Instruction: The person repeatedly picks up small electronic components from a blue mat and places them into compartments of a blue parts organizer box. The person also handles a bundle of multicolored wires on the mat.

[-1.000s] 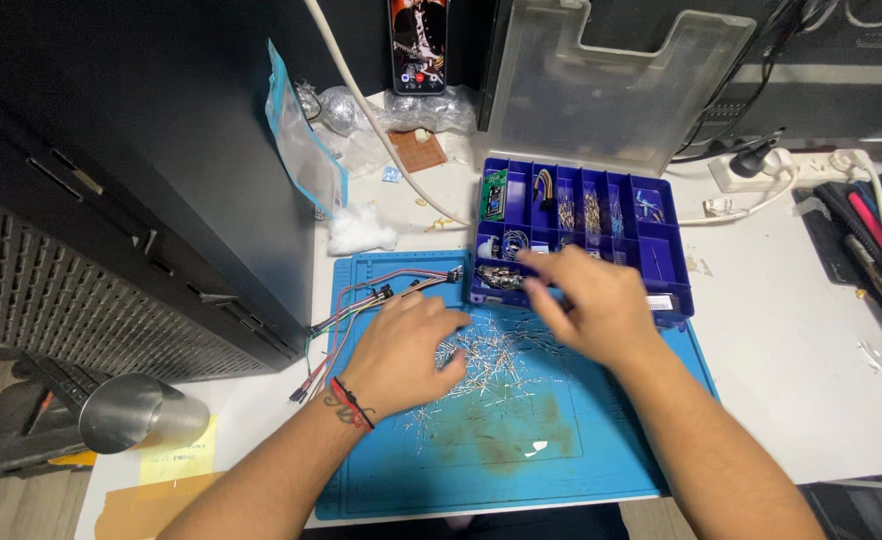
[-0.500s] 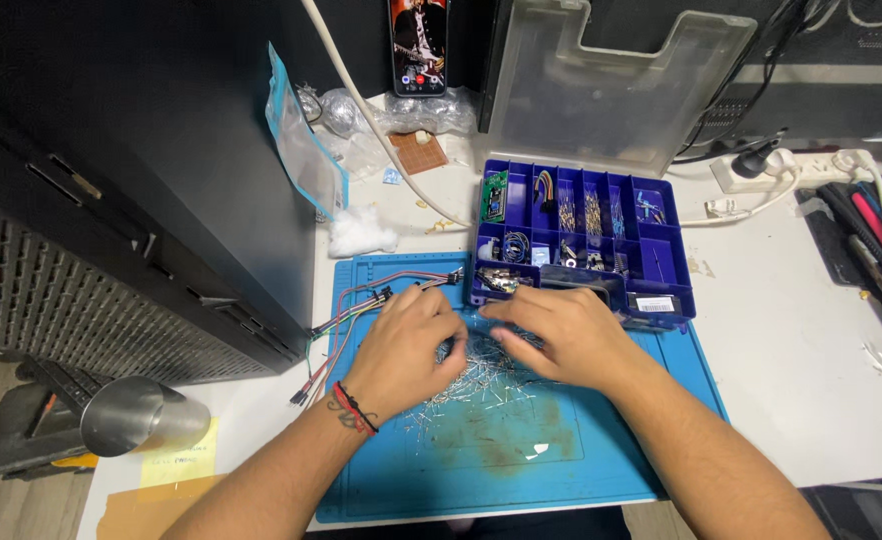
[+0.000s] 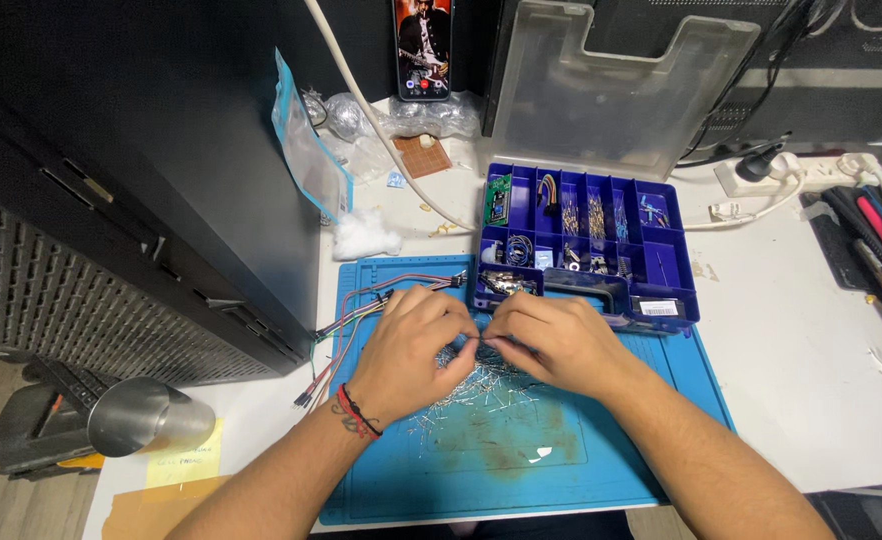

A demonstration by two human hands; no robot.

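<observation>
Overhead, a white table (image 3: 821,350) carries everything, with a tall black cabinet (image 3: 141,180) standing along its left edge. On the near middle of the table lies a blue work mat (image 3: 521,470), worn and stained near its front edge. Touching the mat's far right corner sits a dark blue parts box (image 3: 661,250) split into many small compartments, its clear lid (image 3: 621,85) tipped up and back toward the far edge. A white power strip (image 3: 801,172) with a cable runs along the far right of the table, and a phone (image 3: 423,48) stands upright at the far edge. A steel cup (image 3: 139,418) rests past the table's near left corner.

Both hands meet over the middle of the mat. The left hand (image 3: 413,345), with red and black cords at the wrist, and the right hand (image 3: 553,338) have their fingers curled and pressed together at the tips, pinching a thin wire piece (image 3: 482,342) between them. Beneath them a loose heap of small metal pins (image 3: 481,385) spreads over the mat's centre. A bundle of coloured jumper wires (image 3: 361,305) trails off the mat's far left corner.
</observation>
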